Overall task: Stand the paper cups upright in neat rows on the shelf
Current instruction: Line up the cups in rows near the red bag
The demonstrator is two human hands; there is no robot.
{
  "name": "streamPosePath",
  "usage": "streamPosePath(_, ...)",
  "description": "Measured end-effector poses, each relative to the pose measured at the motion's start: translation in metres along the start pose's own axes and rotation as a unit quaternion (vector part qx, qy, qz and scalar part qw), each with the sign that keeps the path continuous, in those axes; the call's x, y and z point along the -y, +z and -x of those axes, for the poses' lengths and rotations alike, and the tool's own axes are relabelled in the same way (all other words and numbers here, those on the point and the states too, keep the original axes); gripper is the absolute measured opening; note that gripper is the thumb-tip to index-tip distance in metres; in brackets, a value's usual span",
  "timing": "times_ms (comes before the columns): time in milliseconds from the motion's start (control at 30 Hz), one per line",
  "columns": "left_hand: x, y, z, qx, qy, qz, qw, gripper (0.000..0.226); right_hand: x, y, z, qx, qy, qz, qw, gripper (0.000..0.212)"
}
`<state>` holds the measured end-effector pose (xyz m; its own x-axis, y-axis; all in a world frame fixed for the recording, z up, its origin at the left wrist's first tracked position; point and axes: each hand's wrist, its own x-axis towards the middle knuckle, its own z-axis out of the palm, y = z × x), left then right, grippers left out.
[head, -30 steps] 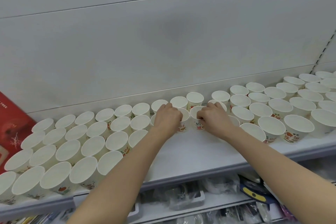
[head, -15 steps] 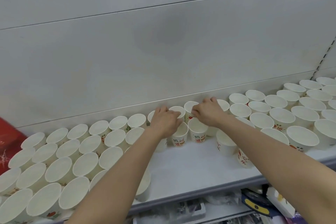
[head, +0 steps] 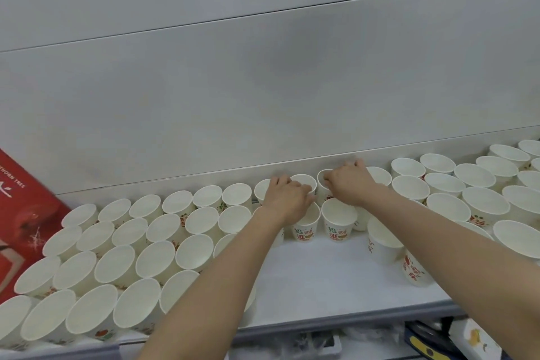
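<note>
At the shelf's (head: 321, 286) far edge, my left hand (head: 287, 199) and right hand (head: 349, 184) have moved back, each gripping a back-row paper cup (head: 304, 181); gap closing.

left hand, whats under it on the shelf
The left hand lies over a back-row paper cup, fingers curled at its rim. Below the wrist a printed cup shows partly. Whatever sits beneath the palm and forearm is covered.

The red box (head: 20, 213) reads "THORN TREE" (partly cut off); paper cups (head: 304, 232) show "招财进".
</note>
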<state>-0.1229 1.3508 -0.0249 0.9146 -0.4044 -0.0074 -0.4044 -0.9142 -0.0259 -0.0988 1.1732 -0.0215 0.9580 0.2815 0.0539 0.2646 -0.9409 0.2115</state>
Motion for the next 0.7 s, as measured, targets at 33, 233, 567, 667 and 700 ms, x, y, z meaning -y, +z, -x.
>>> streamPosePath(33,0.001,0.001,0.000,-0.003,-0.001,0.005,1.000,0.040,0.000,-0.003,-0.001,0.004,0.002,-0.023,1.000,0.017)
streamPosePath(233,0.006,0.001,0.004,-0.031,-0.002,0.014,0.999,0.041,-0.002,0.000,0.007,0.022,0.036,-0.184,0.982,0.053)
streamPosePath(567,0.000,-0.004,0.010,-0.026,0.005,0.031,0.999,0.038,0.001,0.001,0.015,-0.047,0.065,-0.141,0.987,0.032)
streamPosePath(667,-0.004,-0.010,0.013,-0.041,0.009,0.047,0.998,0.038,-0.004,-0.003,0.022,-0.064,0.072,-0.209,0.973,0.032)
streamPosePath(700,-0.006,-0.013,0.016,-0.057,0.012,0.054,0.997,0.038,-0.008,-0.007,0.028,-0.083,0.077,-0.243,0.963,0.028)
